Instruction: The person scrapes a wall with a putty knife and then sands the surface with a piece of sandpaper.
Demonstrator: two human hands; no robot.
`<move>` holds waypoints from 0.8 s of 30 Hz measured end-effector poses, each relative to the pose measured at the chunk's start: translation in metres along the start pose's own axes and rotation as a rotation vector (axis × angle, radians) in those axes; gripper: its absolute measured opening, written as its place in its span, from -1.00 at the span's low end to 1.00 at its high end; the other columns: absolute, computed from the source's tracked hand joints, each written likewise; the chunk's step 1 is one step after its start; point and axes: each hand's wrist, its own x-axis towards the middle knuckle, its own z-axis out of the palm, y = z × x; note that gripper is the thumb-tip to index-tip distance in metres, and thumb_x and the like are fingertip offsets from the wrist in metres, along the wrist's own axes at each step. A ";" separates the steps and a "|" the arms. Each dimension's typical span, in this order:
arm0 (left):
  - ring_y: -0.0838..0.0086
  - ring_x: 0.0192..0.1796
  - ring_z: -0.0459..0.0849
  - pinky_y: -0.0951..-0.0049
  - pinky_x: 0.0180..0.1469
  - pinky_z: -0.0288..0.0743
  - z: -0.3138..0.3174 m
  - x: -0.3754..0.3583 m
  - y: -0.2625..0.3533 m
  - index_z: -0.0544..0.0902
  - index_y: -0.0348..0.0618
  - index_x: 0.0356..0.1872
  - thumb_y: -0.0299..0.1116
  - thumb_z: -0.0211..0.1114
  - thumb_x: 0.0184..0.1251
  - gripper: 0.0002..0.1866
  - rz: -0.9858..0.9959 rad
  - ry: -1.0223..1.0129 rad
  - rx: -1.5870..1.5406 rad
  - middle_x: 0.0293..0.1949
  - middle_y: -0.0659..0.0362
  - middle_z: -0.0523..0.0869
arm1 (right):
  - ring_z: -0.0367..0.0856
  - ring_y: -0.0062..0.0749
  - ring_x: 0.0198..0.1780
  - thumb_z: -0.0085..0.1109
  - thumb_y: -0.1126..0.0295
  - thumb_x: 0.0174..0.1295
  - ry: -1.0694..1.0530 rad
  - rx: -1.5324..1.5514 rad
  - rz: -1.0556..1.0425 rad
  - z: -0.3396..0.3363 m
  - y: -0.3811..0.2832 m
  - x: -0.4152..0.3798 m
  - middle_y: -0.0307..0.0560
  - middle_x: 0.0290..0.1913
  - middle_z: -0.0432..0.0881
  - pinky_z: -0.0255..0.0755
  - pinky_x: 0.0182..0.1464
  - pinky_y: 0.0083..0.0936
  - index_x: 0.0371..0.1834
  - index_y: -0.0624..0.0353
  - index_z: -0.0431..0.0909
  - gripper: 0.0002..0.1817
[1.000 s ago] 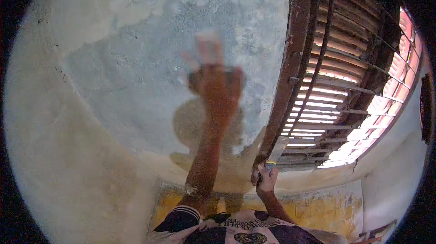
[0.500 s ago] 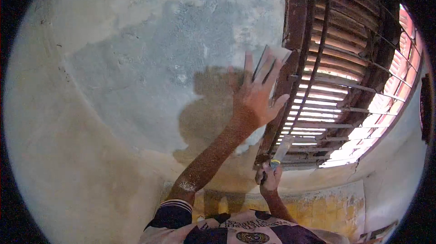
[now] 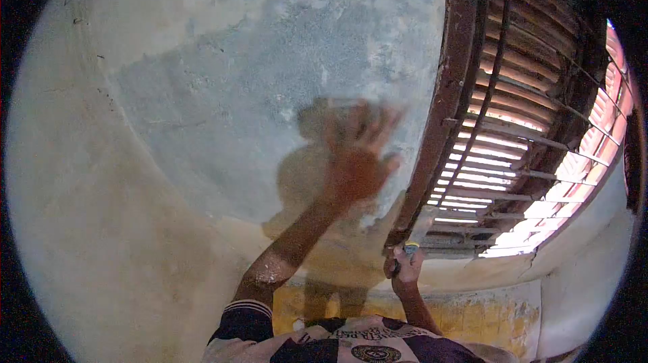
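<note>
My left hand (image 3: 361,160) is raised against the grey-patched wall (image 3: 236,106), fingers spread and smeared by motion. A flat grey plate (image 3: 343,102) shows as a thin edge at its fingertips, pressed between them and the wall; most of it is hidden. Lower down, by the bottom corner of the window frame, my right hand (image 3: 408,267) is wrapped around the handle of a putty knife (image 3: 422,222). Its pale, wide blade points upward, with a yellow band at the base.
A brown wooden window frame (image 3: 435,133) with metal bars and slatted shutters (image 3: 516,96) runs down the right side. Light comes through the slats. Below it lies a ledge over a yellow, peeling wall section (image 3: 466,309). My shadow falls on the wall.
My left hand has swept left and slightly down across the wall with the flat plate, away from the window frame. My right hand stays low with the putty knife. The view has shifted slightly.
</note>
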 end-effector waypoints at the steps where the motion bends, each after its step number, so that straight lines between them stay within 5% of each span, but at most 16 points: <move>1: -0.06 0.63 -0.11 -0.39 0.48 -0.36 0.016 0.005 -0.027 -0.03 -0.13 0.61 0.02 0.24 0.32 -0.04 -0.135 0.015 0.043 0.62 0.00 0.00 | 0.37 -0.48 -0.74 0.17 0.42 0.34 -0.012 -0.018 -0.037 0.005 -0.001 0.000 -0.18 -0.59 0.46 0.25 -0.75 -0.51 -0.29 0.14 0.38 -0.86; 3: -0.05 0.63 -0.12 -0.39 0.48 -0.34 0.035 0.018 -0.107 -0.04 -0.19 0.60 0.03 0.21 0.35 -0.05 -0.368 0.192 0.103 0.61 -0.04 -0.01 | 0.39 -0.48 -0.72 0.17 0.42 0.33 0.031 0.007 0.003 0.009 0.001 -0.003 -0.19 -0.59 0.44 0.26 -0.74 -0.51 -0.28 0.14 0.38 -0.86; 5: -0.06 0.63 -0.14 -0.38 0.48 -0.34 0.005 0.024 -0.134 -0.06 -0.27 0.59 0.05 0.18 0.37 -0.05 -0.514 0.685 0.070 0.61 -0.08 -0.02 | 0.41 -0.49 -0.70 0.17 0.42 0.33 0.014 0.025 0.029 0.009 0.002 -0.004 -0.20 -0.58 0.43 0.27 -0.73 -0.51 -0.27 0.13 0.38 -0.86; 8: -0.09 0.62 -0.10 -0.40 0.48 -0.33 0.029 0.016 -0.121 -0.03 -0.28 0.58 0.05 0.15 0.41 -0.08 -0.524 0.739 0.117 0.61 -0.12 -0.04 | 0.41 -0.51 -0.68 0.17 0.41 0.34 -0.051 0.010 0.041 0.006 0.005 -0.005 -0.21 -0.57 0.42 0.27 -0.72 -0.52 -0.25 0.12 0.37 -0.86; 13: -0.18 0.59 -0.03 -0.48 0.45 -0.38 0.035 -0.036 -0.047 0.02 -0.27 0.57 0.09 0.08 0.46 -0.14 -0.197 0.096 0.152 0.60 -0.10 -0.02 | 0.32 -0.53 -0.72 0.12 0.40 0.36 0.001 0.008 0.023 0.033 0.007 -0.005 -0.23 -0.64 0.37 0.23 -0.71 -0.53 -0.27 0.13 0.38 -0.88; 16: -0.21 0.59 -0.03 -0.46 0.45 -0.41 0.046 -0.043 -0.136 0.00 -0.30 0.57 0.12 0.07 0.46 -0.11 -0.356 0.052 0.464 0.61 -0.10 -0.05 | 0.31 -0.53 -0.71 0.11 0.40 0.37 -0.078 0.043 0.009 0.036 0.014 -0.005 -0.24 -0.64 0.37 0.21 -0.71 -0.53 -0.25 0.12 0.38 -0.89; 18: -0.20 0.60 -0.07 -0.44 0.46 -0.42 -0.009 -0.028 -0.146 -0.01 -0.30 0.57 0.12 0.06 0.47 -0.11 -0.466 0.408 0.167 0.62 -0.11 -0.08 | 0.32 -0.53 -0.71 0.11 0.40 0.38 -0.097 0.001 0.008 0.039 0.016 -0.008 -0.24 -0.63 0.37 0.20 -0.71 -0.53 -0.24 0.11 0.37 -0.88; 21: -0.11 0.63 -0.19 -0.47 0.44 -0.44 0.006 -0.038 -0.142 -0.04 -0.25 0.58 0.06 0.11 0.46 -0.11 -0.415 0.467 0.083 0.62 -0.13 -0.10 | 0.31 -0.53 -0.71 0.11 0.40 0.38 -0.107 0.014 0.023 0.055 0.020 -0.012 -0.24 -0.61 0.38 0.19 -0.71 -0.52 -0.23 0.11 0.36 -0.88; 24: -0.07 0.64 -0.18 -0.50 0.43 -0.39 0.021 -0.060 -0.110 -0.03 -0.25 0.58 0.03 0.16 0.44 -0.11 -0.275 0.151 0.145 0.61 -0.12 -0.05 | 0.30 -0.53 -0.72 0.12 0.40 0.38 -0.046 0.049 0.026 0.075 0.035 -0.010 -0.24 -0.61 0.39 0.17 -0.71 -0.52 -0.22 0.12 0.37 -0.88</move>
